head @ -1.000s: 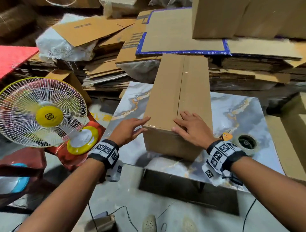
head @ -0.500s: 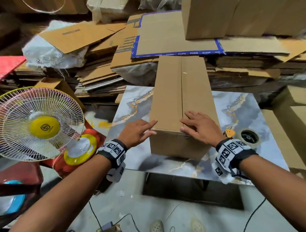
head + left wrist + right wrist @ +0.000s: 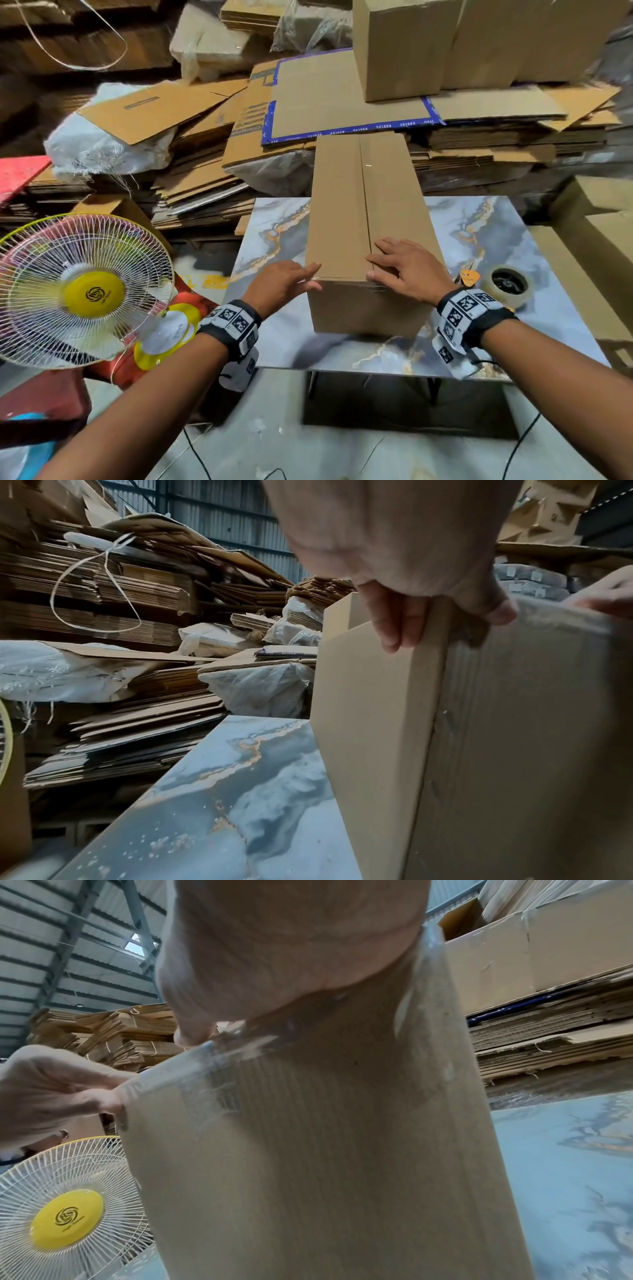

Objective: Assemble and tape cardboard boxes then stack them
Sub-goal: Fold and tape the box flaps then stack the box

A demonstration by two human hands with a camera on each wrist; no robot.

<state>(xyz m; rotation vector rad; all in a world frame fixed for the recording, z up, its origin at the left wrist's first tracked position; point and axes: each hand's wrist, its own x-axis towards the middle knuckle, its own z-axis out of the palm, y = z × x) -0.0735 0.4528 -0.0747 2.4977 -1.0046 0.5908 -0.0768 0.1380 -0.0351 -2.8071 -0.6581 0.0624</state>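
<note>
A long closed cardboard box (image 3: 363, 205) lies lengthwise on the marble-patterned table (image 3: 479, 240). Clear tape (image 3: 192, 1064) runs along its near top edge and down the near face. My left hand (image 3: 277, 284) is at the near left corner, with its fingers (image 3: 394, 626) laid against the left side and top edge. My right hand (image 3: 407, 270) lies flat on the top by the centre seam, its fingertips at the near edge. A roll of clear tape (image 3: 510, 286) sits on the table to the right of the box.
A small orange object (image 3: 467, 277) lies beside the roll. Assembled boxes (image 3: 400, 48) stand on flat cardboard piles (image 3: 191, 185) behind the table, and more boxes (image 3: 603, 246) stand to the right. A fan (image 3: 85, 291) stands low on the left.
Both hands stay at the near end of the box, the left fingers shifting only slightly at the corner. The box has not moved; the head view has tilted up a little.
</note>
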